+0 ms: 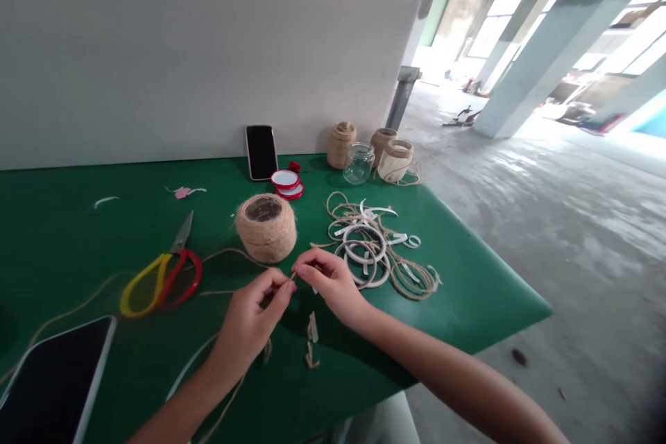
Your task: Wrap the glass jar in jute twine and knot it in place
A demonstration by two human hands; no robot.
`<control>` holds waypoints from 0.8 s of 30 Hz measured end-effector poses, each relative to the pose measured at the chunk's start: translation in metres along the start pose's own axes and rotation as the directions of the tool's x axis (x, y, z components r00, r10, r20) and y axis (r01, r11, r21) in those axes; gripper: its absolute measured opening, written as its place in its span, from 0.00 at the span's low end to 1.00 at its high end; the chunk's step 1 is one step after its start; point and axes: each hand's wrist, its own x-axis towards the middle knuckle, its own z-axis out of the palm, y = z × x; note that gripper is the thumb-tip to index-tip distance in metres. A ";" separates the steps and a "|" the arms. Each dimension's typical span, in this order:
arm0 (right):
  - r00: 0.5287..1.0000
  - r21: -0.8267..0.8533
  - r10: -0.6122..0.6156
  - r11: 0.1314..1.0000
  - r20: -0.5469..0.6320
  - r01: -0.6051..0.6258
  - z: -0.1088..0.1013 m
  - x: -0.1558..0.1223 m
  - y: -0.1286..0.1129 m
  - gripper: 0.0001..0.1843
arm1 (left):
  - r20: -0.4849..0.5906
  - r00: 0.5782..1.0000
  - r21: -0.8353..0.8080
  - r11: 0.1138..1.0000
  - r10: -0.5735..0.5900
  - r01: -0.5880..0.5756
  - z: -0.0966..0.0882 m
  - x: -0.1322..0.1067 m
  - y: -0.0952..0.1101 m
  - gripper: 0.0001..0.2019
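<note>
My left hand (256,316) and my right hand (333,282) meet near the middle of the green table. The fingers of both are pinched on a thin piece of jute twine (293,275), their tips almost touching. Just behind them stands a large ball of twine (268,232), hollow at the top. A strand runs from the ball's left side over the table. Scissors (174,265) with one yellow and one red handle lie left of the ball. Small twine scraps and a white strip (313,327) rest below my hands.
Looped twine, white strips and tape rings (375,270) lie to the right. Wrapped jars (342,146) and a clear glass jar (359,164) stand at the back, near red-rimmed rolls (288,182) and a phone (261,152). A tablet-like device (55,381) lies front left.
</note>
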 end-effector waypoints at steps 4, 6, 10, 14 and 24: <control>1.000 0.009 0.019 1.000 0.000 -0.019 0.001 0.000 0.003 0.07 | -0.078 0.991 0.109 0.989 0.106 -0.097 0.000 -0.001 0.000 0.12; 1.000 0.013 0.029 0.999 0.000 -0.029 0.002 0.000 0.004 0.07 | -0.087 0.988 0.140 0.983 0.129 -0.116 0.001 -0.001 0.000 0.11; 1.000 0.005 0.023 1.000 -0.003 -0.023 0.002 0.000 0.005 0.07 | -0.076 0.985 0.171 0.976 0.152 -0.138 0.001 -0.002 0.001 0.11; 1.000 0.012 0.013 1.000 -0.009 -0.013 0.000 0.001 0.005 0.05 | -0.043 0.992 0.145 0.983 0.120 -0.113 0.000 -0.003 -0.001 0.11; 0.995 0.244 0.052 0.967 0.082 -0.071 -0.001 0.002 0.006 0.03 | 0.110 0.991 -0.116 0.989 -0.077 0.089 -0.002 0.004 -0.006 0.14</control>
